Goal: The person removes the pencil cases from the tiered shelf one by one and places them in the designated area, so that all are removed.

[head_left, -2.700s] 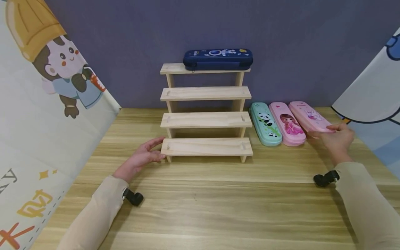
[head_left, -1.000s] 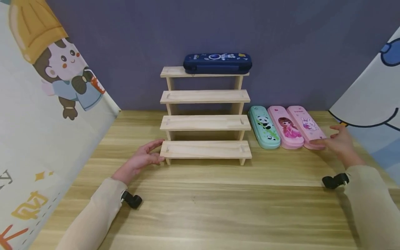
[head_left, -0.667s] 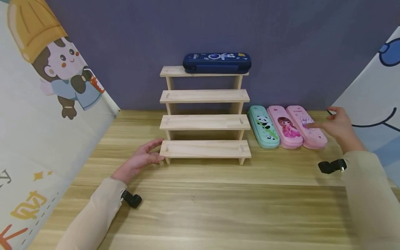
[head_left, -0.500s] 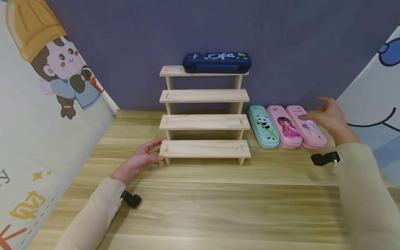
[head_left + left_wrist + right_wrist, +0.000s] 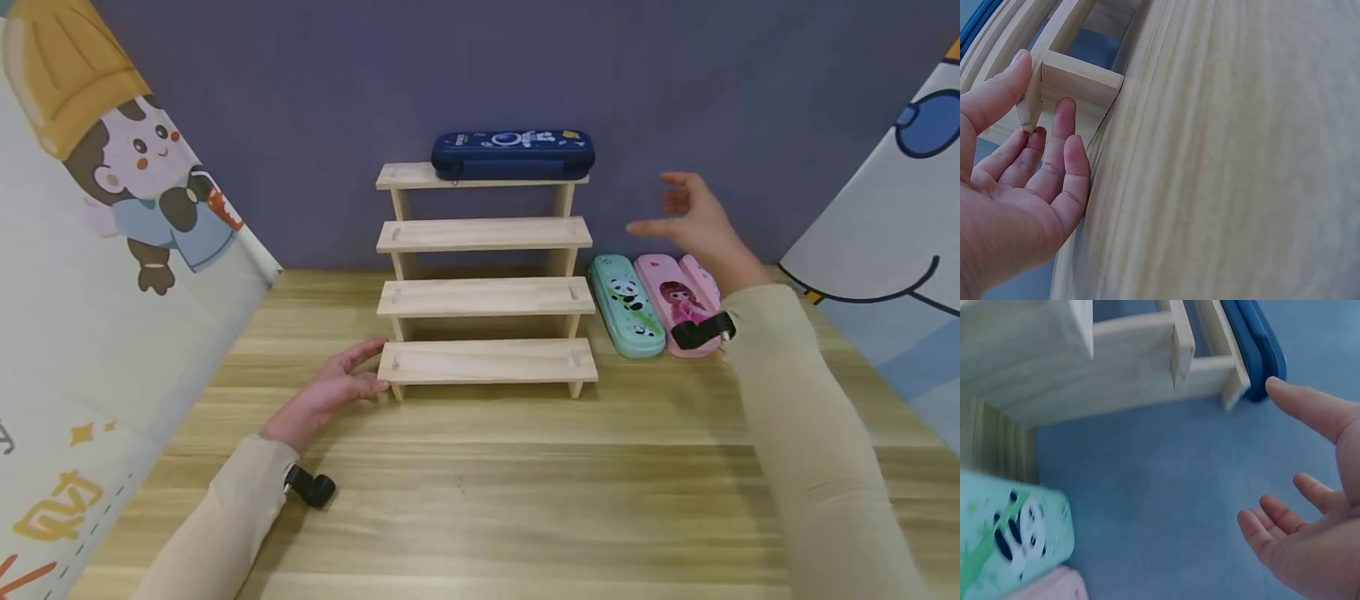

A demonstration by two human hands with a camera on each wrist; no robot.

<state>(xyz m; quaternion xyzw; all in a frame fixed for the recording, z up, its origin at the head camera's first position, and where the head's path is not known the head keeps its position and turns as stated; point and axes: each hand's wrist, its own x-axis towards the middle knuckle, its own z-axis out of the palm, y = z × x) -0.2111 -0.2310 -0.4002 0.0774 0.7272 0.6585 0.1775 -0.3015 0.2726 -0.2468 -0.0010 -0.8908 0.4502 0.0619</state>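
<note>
A tiered wooden display rack stands on the table. My left hand holds the left end of its lowest step, thumb at the front edge and fingertips behind; the left wrist view shows the thumb and fingers about the board's end. On the top step lies a dark blue pencil case with a space print. Raised to the right of the rack, my right hand has thumb and fingers spread, holding nothing. Below it lie a mint panda pencil case, a pink princess case and a pink rabbit case, mostly hidden.
A dark blue backdrop rises right behind the rack. Printed cartoon sheets flank the wooden table on the left and right. Each wrist wears a small black camera.
My right hand has let go of the pink rabbit case, now lined up beside the others, and has risen leftward toward the top step. The left hand stays at the rack.
</note>
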